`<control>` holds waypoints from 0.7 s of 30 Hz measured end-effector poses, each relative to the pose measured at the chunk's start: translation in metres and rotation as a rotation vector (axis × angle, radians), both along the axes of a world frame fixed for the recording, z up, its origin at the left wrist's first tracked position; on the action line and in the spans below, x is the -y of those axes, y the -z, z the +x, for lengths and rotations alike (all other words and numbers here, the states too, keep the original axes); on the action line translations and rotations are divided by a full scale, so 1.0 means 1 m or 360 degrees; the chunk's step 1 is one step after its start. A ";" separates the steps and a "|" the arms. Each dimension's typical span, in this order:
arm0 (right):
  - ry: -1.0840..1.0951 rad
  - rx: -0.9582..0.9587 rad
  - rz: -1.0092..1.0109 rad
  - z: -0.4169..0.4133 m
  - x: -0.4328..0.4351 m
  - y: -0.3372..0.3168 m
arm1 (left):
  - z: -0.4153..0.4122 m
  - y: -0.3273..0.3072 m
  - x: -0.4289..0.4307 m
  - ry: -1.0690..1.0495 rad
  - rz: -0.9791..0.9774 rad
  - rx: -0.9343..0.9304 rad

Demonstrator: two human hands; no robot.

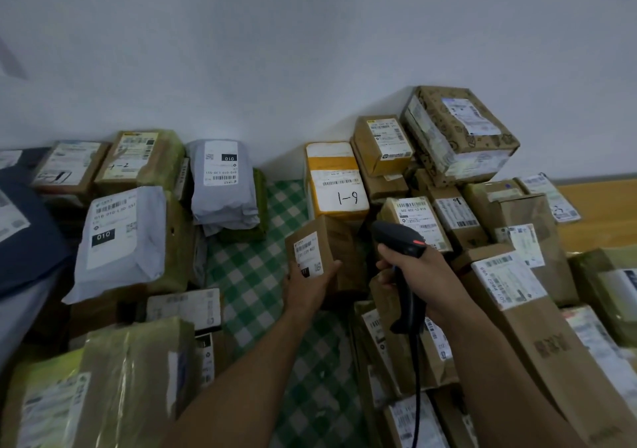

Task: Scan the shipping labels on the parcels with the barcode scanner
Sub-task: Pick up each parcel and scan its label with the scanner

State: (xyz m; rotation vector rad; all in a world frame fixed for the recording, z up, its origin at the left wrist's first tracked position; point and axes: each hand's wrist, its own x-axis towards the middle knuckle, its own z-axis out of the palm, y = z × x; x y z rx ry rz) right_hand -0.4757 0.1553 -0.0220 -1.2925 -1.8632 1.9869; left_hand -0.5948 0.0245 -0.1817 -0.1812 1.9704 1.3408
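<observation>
- Centre of frame: our left hand (308,285) grips a small box (339,251) from below. Its white label (307,254) is turned toward us. We cannot tell whether the box is clear of the cloth.
- Just right of it, our right hand (418,275) is wrapped tight round the handle of the black scanner (396,235). The scanner's head is raised beside the box, and the cable (417,378) trails toward the lower edge of the frame.
- We judge the step in hand to be the scan of this one parcel. Box and scanner are both up, but the nose appears to point past the box toward the upper left, not at the label.
- As we read it, the next move calls for swinging the nose onto the barcode, or tipping the label toward it. A gap should stay between them so the beam covers the whole code.
- Open room is slim. A bare strip of the table (255,258), under green checked cloth, runs from the wall (310,51) down the middle of the frame. It is hemmed in by the left stack (120,237) and the taller right pile (458,137).
- The box marked "1-6" (336,185) stands right behind the small box, and a long carton (517,309) lies beside our right forearm. The cable could snag on parcels at lower right.
</observation>
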 end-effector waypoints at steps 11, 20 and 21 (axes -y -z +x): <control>0.0010 0.0030 0.0123 -0.007 0.003 0.002 | 0.031 -0.017 0.064 0.0351 -0.0948 -0.0609; -0.0047 0.0082 0.0339 -0.006 0.011 -0.001 | 0.055 -0.023 0.072 0.0412 -0.0556 -0.0779; -0.0039 0.0082 0.0347 -0.006 0.012 -0.001 | 0.059 -0.022 0.073 0.0373 -0.0515 -0.0690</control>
